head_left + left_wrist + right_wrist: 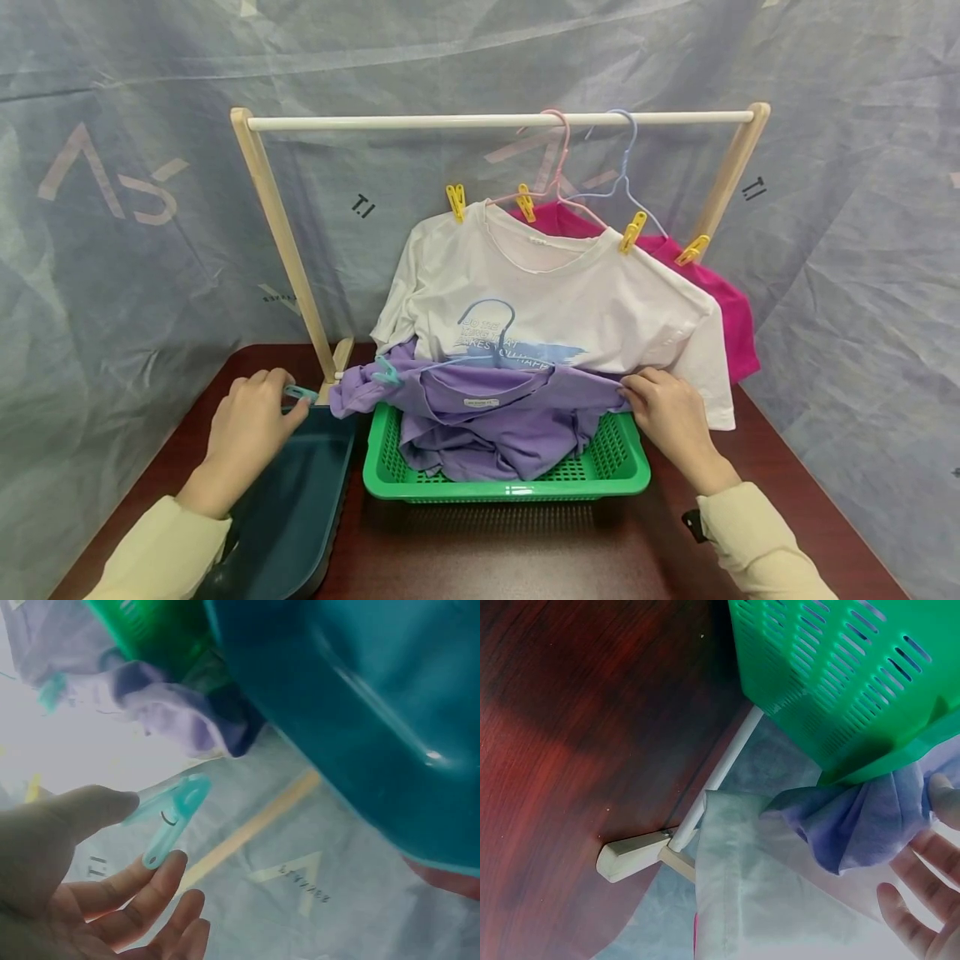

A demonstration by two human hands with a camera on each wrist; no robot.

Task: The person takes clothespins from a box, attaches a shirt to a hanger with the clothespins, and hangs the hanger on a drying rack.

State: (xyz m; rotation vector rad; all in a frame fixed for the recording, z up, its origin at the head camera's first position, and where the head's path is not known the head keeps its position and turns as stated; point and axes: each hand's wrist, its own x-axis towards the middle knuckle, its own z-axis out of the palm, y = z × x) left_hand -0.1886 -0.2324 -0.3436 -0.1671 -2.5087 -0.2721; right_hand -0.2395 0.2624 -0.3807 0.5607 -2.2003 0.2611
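Observation:
Between thumb and fingertips, my left hand (251,421) pinches a light teal clothespin (302,392), held left of the purple shirt (487,442). The left wrist view shows the same clothespin (186,801) by its two arms. My right hand (669,412) pinches the right sleeve end of the shirt, bunched in folds in the right wrist view. A blue hanger (501,333) sits in the shirt's neckline, its hook pointing up. Another teal clothespin (387,372) clips the shirt at its left shoulder. The lower shirt lies heaped in a green basket (506,490).
Behind, a rack with a white rail (390,122) carries a white shirt (645,308) and a magenta shirt (738,329) on hangers, held with yellow clothespins (632,233). A dark teal tray (288,500) stands left of the basket on the reddish-brown table (450,558).

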